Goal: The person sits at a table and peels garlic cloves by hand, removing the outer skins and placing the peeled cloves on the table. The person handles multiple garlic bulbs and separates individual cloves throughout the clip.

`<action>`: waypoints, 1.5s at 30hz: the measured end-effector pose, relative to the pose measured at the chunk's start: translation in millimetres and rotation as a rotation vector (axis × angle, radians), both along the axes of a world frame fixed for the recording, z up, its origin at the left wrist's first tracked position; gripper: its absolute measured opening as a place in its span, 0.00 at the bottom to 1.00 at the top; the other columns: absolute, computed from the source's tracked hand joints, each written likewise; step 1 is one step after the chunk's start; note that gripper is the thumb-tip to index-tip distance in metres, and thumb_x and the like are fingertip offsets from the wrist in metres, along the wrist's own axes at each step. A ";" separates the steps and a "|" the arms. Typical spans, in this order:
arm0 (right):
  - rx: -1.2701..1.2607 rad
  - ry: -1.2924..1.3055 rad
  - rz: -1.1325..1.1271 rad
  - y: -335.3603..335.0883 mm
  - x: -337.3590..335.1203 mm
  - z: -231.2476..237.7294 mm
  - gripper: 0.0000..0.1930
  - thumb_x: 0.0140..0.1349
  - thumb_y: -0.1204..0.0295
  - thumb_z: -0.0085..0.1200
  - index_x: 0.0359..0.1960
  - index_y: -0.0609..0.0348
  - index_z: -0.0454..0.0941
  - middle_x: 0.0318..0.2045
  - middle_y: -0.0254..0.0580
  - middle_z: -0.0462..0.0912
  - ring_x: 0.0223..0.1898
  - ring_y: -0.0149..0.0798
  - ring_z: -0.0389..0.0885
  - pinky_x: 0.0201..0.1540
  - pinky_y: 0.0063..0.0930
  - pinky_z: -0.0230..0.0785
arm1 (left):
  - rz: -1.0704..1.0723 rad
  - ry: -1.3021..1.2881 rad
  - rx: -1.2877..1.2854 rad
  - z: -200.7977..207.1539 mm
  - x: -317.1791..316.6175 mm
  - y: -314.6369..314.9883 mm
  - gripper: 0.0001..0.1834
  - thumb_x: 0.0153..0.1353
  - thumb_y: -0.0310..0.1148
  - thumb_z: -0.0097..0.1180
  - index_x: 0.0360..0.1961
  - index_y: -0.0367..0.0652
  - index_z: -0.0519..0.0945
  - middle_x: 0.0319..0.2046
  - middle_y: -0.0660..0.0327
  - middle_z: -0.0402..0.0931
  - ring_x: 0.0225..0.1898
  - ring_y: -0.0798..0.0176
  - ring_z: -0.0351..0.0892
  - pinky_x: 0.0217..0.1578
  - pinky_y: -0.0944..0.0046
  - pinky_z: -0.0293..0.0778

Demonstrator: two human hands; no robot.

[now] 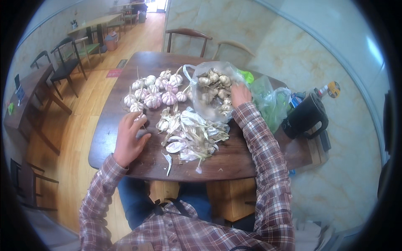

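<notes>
My left hand is at the near left of the table with its thumb apart from the fingers. Its fingertips rest by a garlic bulb at the near end of a group of peeled-down, white and purplish garlic bulbs. My right hand reaches over the right rim of a clear plastic bag. Brownish, untrimmed garlic bulbs lie in that bag. The right fingers are mostly hidden, so whether they grip a bulb is unclear. Between my arms lies a heap of loose garlic skins.
Right of the bag sit a pale green plastic bag and a black electric kettle. The dark wooden table stands against a wall. Two chairs are behind it. Further tables and chairs stand at the left.
</notes>
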State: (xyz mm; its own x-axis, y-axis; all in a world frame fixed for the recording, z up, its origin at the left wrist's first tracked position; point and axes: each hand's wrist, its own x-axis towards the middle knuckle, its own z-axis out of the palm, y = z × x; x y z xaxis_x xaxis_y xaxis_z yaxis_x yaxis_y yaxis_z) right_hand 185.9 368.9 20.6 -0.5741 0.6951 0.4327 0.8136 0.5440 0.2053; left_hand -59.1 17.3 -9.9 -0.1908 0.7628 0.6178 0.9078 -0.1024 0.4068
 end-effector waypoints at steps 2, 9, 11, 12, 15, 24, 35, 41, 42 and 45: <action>-0.046 0.057 -0.016 4.4 -5.5 0.7 0.10 0.60 0.75 0.50 0.43 0.60 0.77 0.42 0.57 0.79 0.41 0.60 0.82 0.42 0.53 0.75 | -0.017 -0.026 0.020 4.6 8.2 -7.5 0.27 0.44 0.21 0.68 0.50 0.40 0.77 0.58 0.48 0.70 0.60 0.41 0.68 0.60 0.49 0.65; -0.019 0.203 0.073 14.2 -6.3 5.5 0.10 0.61 0.74 0.48 0.42 0.57 0.79 0.39 0.54 0.82 0.43 0.58 0.81 0.44 0.50 0.74 | -0.062 -0.103 0.054 12.5 28.2 -29.0 0.22 0.47 0.21 0.66 0.46 0.39 0.79 0.56 0.48 0.72 0.59 0.41 0.70 0.59 0.49 0.66; 0.007 0.364 0.179 -9.0 -2.2 21.1 0.10 0.60 0.75 0.48 0.40 0.58 0.81 0.38 0.54 0.83 0.43 0.56 0.81 0.44 0.49 0.74 | -0.057 -0.129 0.066 11.9 32.0 -35.9 0.19 0.48 0.21 0.66 0.44 0.38 0.79 0.55 0.48 0.74 0.58 0.41 0.71 0.58 0.49 0.67; -0.047 0.415 0.211 -19.1 1.3 31.6 0.08 0.57 0.77 0.51 0.38 0.62 0.80 0.37 0.53 0.82 0.40 0.59 0.81 0.46 0.48 0.73 | -0.065 -0.145 0.079 12.5 33.5 -37.9 0.18 0.48 0.21 0.66 0.43 0.38 0.80 0.55 0.48 0.74 0.57 0.42 0.71 0.58 0.49 0.67; -0.061 0.537 0.420 -59.1 2.6 50.2 0.08 0.59 0.77 0.50 0.39 0.62 0.80 0.35 0.54 0.83 0.40 0.57 0.82 0.44 0.46 0.73 | -0.081 -0.206 0.097 10.9 38.5 -45.2 0.16 0.51 0.22 0.65 0.42 0.37 0.80 0.53 0.49 0.75 0.55 0.43 0.73 0.55 0.51 0.69; -0.540 0.483 0.863 -237.6 -25.0 38.0 0.10 0.59 0.82 0.55 0.43 0.65 0.78 0.36 0.51 0.83 0.34 0.47 0.83 0.37 0.33 0.74 | -0.121 -0.337 0.142 25.9 65.6 -52.9 0.17 0.54 0.21 0.62 0.47 0.36 0.79 0.49 0.49 0.77 0.48 0.48 0.77 0.48 0.58 0.73; -1.132 0.782 0.731 -286.9 -55.6 -33.8 0.07 0.63 0.78 0.57 0.41 0.67 0.79 0.32 0.47 0.86 0.32 0.37 0.87 0.35 0.27 0.77 | -0.017 -0.397 0.065 -7.2 65.3 -64.2 0.10 0.55 0.23 0.61 0.40 0.37 0.80 0.33 0.53 0.80 0.34 0.48 0.78 0.35 0.56 0.74; -1.343 0.792 0.701 -283.6 -51.7 -34.9 0.07 0.68 0.79 0.53 0.43 0.70 0.79 0.32 0.38 0.84 0.31 0.26 0.83 0.37 0.20 0.77 | 0.024 -0.255 0.066 -1.8 66.9 -61.9 0.08 0.54 0.23 0.61 0.37 0.39 0.80 0.32 0.53 0.79 0.33 0.48 0.79 0.32 0.56 0.74; -1.349 0.793 0.694 -284.6 -52.1 -34.4 0.07 0.68 0.79 0.53 0.43 0.70 0.78 0.32 0.38 0.84 0.31 0.26 0.83 0.37 0.20 0.76 | 0.042 -0.205 0.079 0.4 68.3 -60.9 0.08 0.54 0.22 0.61 0.37 0.39 0.80 0.32 0.53 0.79 0.33 0.49 0.79 0.32 0.56 0.74; -1.273 0.837 0.685 -285.8 -53.5 -43.3 0.07 0.65 0.75 0.55 0.40 0.68 0.80 0.28 0.45 0.86 0.27 0.31 0.85 0.31 0.24 0.76 | 0.026 -0.135 0.016 2.3 69.3 -60.8 0.09 0.53 0.22 0.60 0.37 0.40 0.80 0.33 0.54 0.79 0.32 0.49 0.78 0.31 0.56 0.74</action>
State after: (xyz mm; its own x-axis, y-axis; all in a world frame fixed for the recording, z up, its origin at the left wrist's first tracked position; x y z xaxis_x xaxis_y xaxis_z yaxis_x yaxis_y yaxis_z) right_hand 132.4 83.1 -22.7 -0.8177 0.5557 0.1505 0.0201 0.2889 -0.9572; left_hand 10.2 -43.5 -7.7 -0.2928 0.7465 0.5976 0.8473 -0.0872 0.5240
